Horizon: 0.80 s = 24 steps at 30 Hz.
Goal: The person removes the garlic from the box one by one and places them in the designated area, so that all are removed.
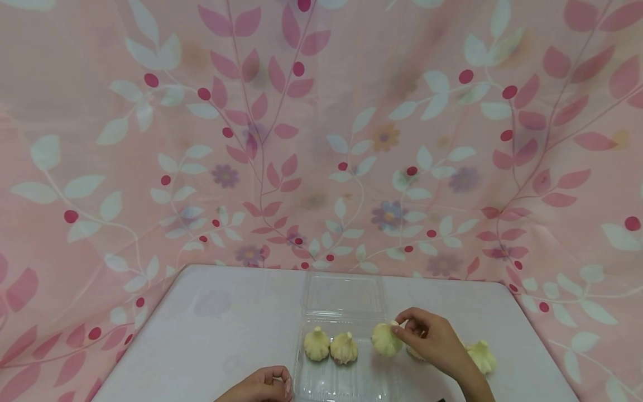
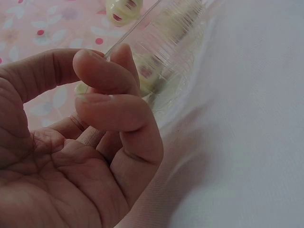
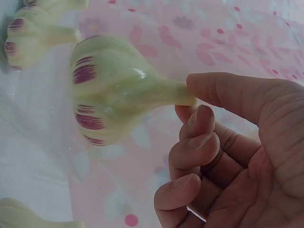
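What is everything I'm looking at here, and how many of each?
Garlic bulbs: five at least, pale yellow with purple streaks; two in the container, one held bulb above it, one on the table at right, one partly hidden behind the right hand.
Clamshell container: one, clear plastic, open, mid-table.
Table: one, white cover.
Backdrop cloth: one, pink, leaf print.
Left hand: touches the container's near left edge.
Right hand: pinches the held bulb by its stem.

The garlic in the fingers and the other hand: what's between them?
Head view: two garlic bulbs sit in the clear tray between the held garlic and the left hand.
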Each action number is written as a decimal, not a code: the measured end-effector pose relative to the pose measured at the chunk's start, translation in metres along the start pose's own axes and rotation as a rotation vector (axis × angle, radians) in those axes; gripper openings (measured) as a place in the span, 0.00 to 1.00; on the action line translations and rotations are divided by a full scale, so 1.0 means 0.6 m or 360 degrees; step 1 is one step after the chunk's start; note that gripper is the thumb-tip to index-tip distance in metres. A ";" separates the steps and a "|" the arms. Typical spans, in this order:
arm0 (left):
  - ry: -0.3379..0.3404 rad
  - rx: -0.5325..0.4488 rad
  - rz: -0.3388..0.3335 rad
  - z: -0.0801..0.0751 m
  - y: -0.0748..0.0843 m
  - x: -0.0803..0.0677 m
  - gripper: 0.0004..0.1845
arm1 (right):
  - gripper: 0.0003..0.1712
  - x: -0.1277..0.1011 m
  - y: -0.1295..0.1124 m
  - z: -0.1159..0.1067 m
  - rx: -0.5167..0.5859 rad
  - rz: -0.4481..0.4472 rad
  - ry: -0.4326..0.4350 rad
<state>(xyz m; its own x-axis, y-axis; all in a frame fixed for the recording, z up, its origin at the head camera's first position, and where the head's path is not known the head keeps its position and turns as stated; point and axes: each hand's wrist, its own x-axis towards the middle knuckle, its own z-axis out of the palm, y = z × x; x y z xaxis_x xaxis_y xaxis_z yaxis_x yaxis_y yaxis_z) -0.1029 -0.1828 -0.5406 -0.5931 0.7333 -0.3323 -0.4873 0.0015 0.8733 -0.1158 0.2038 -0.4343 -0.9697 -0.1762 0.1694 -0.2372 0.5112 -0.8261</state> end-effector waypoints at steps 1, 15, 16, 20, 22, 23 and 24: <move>-0.0004 -0.0001 0.0002 0.000 0.000 0.000 0.03 | 0.09 -0.001 0.000 -0.002 0.0009 -0.0002 0.0001; 0.0046 -0.0026 -0.0042 0.007 0.006 -0.002 0.02 | 0.06 -0.016 -0.034 -0.026 0.0042 -0.0039 0.0048; 0.0048 -0.0022 -0.0039 0.007 0.006 -0.001 0.02 | 0.06 -0.018 -0.039 -0.028 0.0041 -0.0041 0.0051; 0.0049 -0.0010 -0.0033 0.005 0.004 -0.001 0.02 | 0.06 -0.022 -0.030 -0.034 0.0019 -0.0041 0.0086; 0.0046 -0.0011 -0.0035 0.005 0.004 0.000 0.02 | 0.07 -0.021 -0.013 -0.035 0.0005 -0.0037 0.0105; 0.0043 -0.0015 -0.0037 0.005 0.004 0.000 0.02 | 0.07 -0.020 -0.003 -0.036 -0.0007 -0.0026 0.0115; 0.0041 -0.0014 -0.0035 0.005 0.004 0.000 0.02 | 0.07 -0.020 0.006 -0.036 -0.0015 -0.0015 0.0119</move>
<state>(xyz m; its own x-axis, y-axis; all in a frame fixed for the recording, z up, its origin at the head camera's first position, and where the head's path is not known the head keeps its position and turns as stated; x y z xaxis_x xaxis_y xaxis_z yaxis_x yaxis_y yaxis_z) -0.1020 -0.1809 -0.5373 -0.5988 0.7153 -0.3603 -0.5059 0.0111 0.8625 -0.1064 0.2262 -0.4276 -0.9691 -0.1178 0.2168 -0.2463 0.5179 -0.8192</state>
